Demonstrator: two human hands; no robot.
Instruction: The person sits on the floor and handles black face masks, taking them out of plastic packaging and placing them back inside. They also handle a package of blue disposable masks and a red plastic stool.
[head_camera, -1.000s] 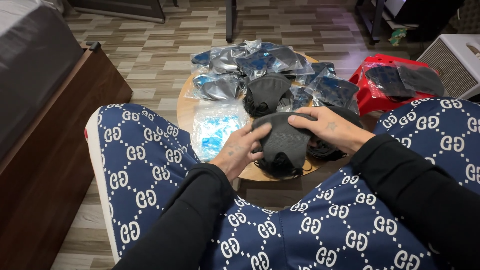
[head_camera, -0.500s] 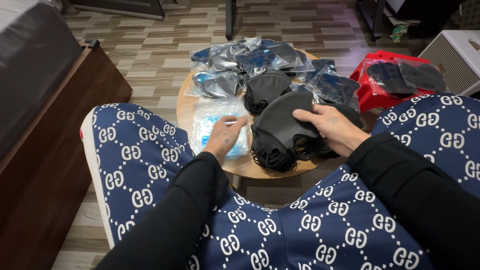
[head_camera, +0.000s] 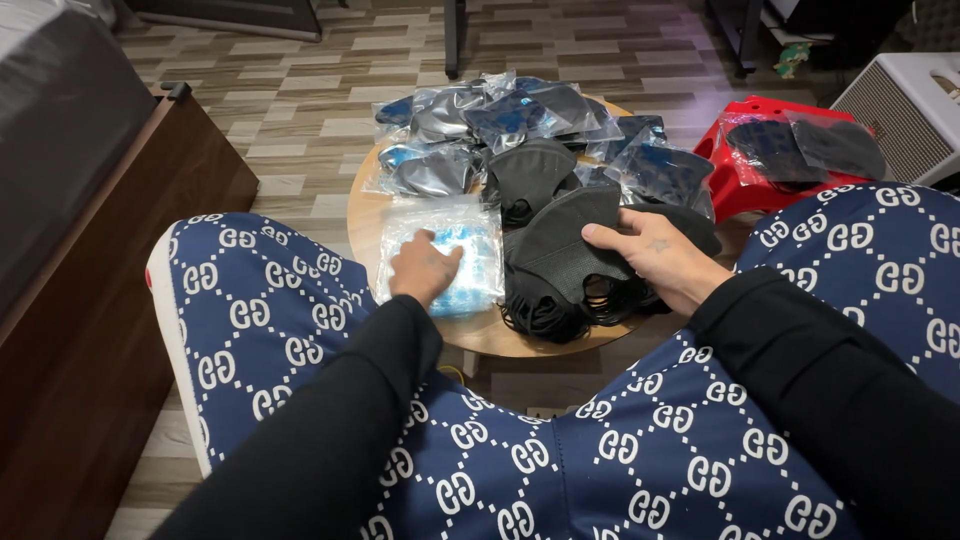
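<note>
My right hand (head_camera: 655, 255) grips a black face mask (head_camera: 565, 240) at its edge, held over a heap of loose black masks (head_camera: 545, 305) on a small round wooden table (head_camera: 365, 215). My left hand (head_camera: 422, 268) rests, fingers curled, on a stack of clear plastic bags (head_camera: 470, 235) at the table's left front. Behind them lie several bagged black masks (head_camera: 510, 115) in shiny clear wrappers. Both arms wear black sleeves.
My legs in blue patterned trousers (head_camera: 260, 320) flank the table. A red stool (head_camera: 745, 170) with bagged masks stands at the right, a white box (head_camera: 900, 110) behind it. A dark wooden cabinet (head_camera: 100, 300) runs along the left. The floor is striped wood.
My left hand let go of the black mask and moved left onto the clear bags. My right hand keeps the mask, now spread flatter and shifted right.
</note>
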